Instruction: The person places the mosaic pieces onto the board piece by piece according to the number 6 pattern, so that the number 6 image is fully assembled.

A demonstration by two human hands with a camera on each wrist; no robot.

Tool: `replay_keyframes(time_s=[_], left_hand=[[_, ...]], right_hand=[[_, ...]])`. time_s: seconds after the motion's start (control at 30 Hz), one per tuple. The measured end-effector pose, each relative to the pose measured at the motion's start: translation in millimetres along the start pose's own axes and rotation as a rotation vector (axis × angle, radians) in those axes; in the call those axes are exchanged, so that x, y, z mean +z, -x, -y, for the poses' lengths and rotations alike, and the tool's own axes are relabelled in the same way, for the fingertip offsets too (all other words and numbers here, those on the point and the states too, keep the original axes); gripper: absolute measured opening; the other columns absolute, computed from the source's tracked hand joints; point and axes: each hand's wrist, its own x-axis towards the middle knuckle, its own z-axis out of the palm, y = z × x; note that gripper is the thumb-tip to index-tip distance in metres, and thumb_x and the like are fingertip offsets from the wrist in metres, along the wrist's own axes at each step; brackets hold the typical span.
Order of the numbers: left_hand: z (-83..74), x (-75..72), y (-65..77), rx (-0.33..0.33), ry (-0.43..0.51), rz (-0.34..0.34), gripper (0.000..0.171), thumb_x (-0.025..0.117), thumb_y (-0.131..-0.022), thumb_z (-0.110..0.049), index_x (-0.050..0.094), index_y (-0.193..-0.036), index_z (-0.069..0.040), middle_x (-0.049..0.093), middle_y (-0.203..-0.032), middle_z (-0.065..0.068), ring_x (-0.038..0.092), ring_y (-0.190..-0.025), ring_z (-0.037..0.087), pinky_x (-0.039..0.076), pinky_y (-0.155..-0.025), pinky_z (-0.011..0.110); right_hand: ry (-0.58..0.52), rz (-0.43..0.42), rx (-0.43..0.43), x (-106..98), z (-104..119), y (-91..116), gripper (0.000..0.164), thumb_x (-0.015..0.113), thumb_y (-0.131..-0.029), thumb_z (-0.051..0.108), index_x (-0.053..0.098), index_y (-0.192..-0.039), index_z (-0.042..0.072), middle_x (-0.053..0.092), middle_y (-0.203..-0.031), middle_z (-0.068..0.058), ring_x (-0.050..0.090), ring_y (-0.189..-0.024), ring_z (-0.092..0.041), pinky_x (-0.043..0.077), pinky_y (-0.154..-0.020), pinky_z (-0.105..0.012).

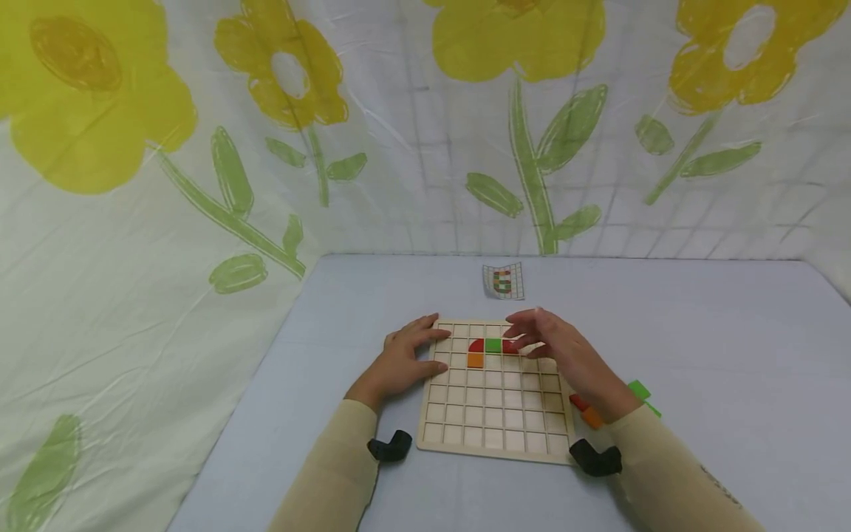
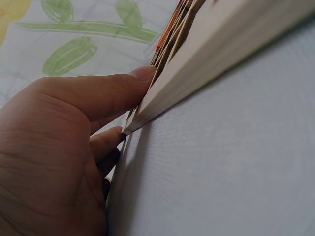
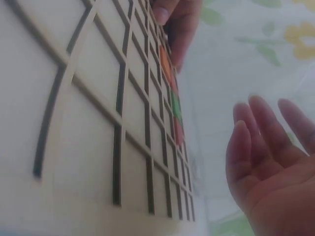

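A square wooden grid board [image 1: 494,417] lies on the table. In its upper part a red round-cornered tile [image 1: 476,346], a green square tile [image 1: 493,346] and another red tile [image 1: 509,346] form a row. An orange square tile [image 1: 475,360] sits just below the first red one. My left hand [image 1: 399,362] rests at the board's left edge, fingers spread; its thumb [image 2: 108,93] touches the rim in the left wrist view. Above the board's upper right hovers my right hand [image 1: 561,347], fingers loosely extended and nothing between them, as the right wrist view shows.
Behind the board stands a small printed card [image 1: 503,281] with a coloured grid pattern. Loose tiles lie right of the board, partly under my right forearm: red [image 1: 578,401], orange [image 1: 592,419] and green [image 1: 640,389]. A flower-patterned curtain [image 1: 399,177] closes off the back.
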Motion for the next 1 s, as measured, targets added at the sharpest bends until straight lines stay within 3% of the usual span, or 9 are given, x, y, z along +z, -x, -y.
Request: replay_keyframes(time_s=[0.33,0.5,1.0], left_hand=[[1.4,0.7,0.0,-0.005,-0.003,0.004,0.06,0.087,-0.094,-0.031,0.067,-0.151,-0.024,0.033,-0.175,-0.007,0.02,-0.163,0.018,0.01,-0.126,0.05],[1.0,1.1,0.3,-0.007,-0.006,-0.003,0.06,0.087,-0.094,-0.03,0.067,-0.151,-0.024,0.034,-0.174,-0.008,0.02,-0.163,0.018,0.011,-0.126,0.052],[-0.2,0.6,0.0,0.005,0.001,-0.001,0.059,0.087,-0.094,-0.03,0.068,-0.15,-0.022,0.035,-0.174,-0.005,0.021,-0.163,0.021,0.012,-0.125,0.053]], right_hand=[[0.094,-0.036,0.036,-21,2,20,0.052,0.029,-0.122,0.038,0.059,-0.148,0.004,0.065,-0.137,-0.018,0.062,-0.121,-0.033,0.054,-0.1,-0.033],[0.137,-0.051,0.035,-32,-1,29,0.053,0.028,-0.122,0.037,0.058,-0.148,0.003,0.065,-0.136,-0.015,0.061,-0.121,-0.034,0.053,-0.099,-0.03],[0.215,-0.093,0.141,-67,-18,60,0.054,0.033,-0.121,0.038,0.057,-0.149,-0.001,0.065,-0.138,-0.016,0.06,-0.122,-0.031,0.053,-0.096,-0.028]])
